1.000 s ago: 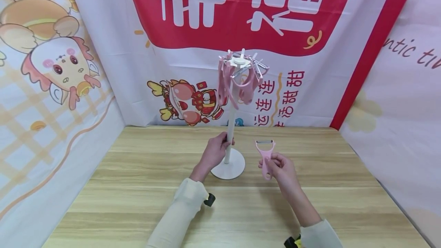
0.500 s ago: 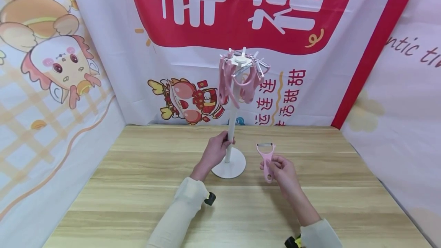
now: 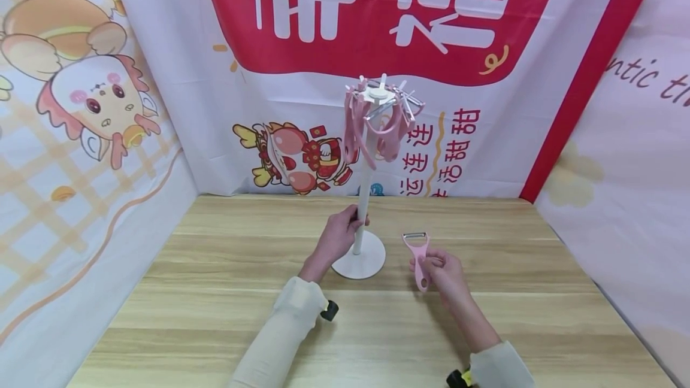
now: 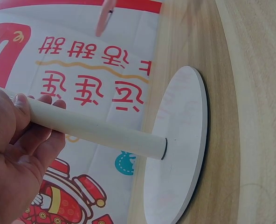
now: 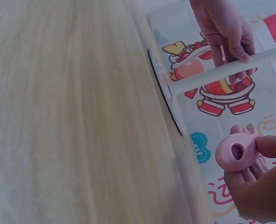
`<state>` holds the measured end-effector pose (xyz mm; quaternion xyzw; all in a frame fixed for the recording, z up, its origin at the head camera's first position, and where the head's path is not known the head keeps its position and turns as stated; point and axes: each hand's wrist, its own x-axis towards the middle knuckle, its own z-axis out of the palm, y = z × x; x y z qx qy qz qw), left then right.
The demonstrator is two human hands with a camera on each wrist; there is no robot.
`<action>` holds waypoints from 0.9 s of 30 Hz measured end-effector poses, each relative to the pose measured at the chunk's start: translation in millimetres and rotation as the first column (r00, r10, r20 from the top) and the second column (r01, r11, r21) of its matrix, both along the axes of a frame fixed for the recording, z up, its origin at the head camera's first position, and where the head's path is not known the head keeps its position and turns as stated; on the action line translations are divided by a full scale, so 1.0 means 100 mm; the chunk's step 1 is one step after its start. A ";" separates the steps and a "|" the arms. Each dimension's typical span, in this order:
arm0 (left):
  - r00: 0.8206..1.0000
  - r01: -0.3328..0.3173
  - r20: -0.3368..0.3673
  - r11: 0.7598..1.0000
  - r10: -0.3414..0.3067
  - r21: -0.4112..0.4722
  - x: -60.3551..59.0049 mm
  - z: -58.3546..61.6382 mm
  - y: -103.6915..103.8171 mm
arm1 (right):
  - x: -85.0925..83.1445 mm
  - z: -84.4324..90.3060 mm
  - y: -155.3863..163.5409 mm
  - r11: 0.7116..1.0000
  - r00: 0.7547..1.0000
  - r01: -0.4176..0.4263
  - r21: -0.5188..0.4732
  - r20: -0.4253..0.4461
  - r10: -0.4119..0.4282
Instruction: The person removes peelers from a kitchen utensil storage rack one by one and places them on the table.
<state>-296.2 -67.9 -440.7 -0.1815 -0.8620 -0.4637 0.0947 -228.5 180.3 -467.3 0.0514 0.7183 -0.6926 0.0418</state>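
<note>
Left hand (image 3: 336, 238) wraps the white pole (image 3: 361, 208) of a stand low down, just above the round base (image 3: 360, 262). In the left wrist view, the fingers (image 4: 33, 140) curl under the pole and the thumb lies over it: clamped on the pole. The base sits flat on the wooden desk (image 3: 215, 292), toward the middle of the far edge, near the printed backdrop (image 3: 302, 35).

Right hand (image 3: 443, 271) holds a pink peeler (image 3: 417, 256) by the lower part of its handle, blade end up and clear of the desk. The peeler stands just to the right of the base, apart from it. In the right wrist view the thumb and fingers (image 5: 268, 144) pinch the handle's butt end, where a hanging hole (image 5: 237, 150) shows; the remaining fingers fold in behind it. The metal blade (image 3: 414, 236) sits crosswise in the fork at the top.

At the stand's top, a white hub (image 3: 377, 93) with short spokes carries several pink tools (image 3: 372, 127) hanging down around the pole. They look like more peelers, though they overlap too much to count or tell for sure.

Both forearms are in pale sleeves (image 3: 280, 328); a black wrist-mounted camera (image 3: 327, 311) shows at the left cuff.
</note>
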 end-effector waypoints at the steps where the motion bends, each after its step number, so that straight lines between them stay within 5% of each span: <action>1: 1.000 -0.001 -0.001 1.000 0.001 -0.002 0.00 0.00 0.00 | 0.00 -0.01 0.00 1.000 1.000 0.000 0.004 0.008 0.000; 27: 1.000 -0.008 0.004 1.000 0.008 0.006 0.01 -0.01 0.00 | -0.03 -0.19 -0.05 0.998 0.996 -0.018 0.056 0.093 0.012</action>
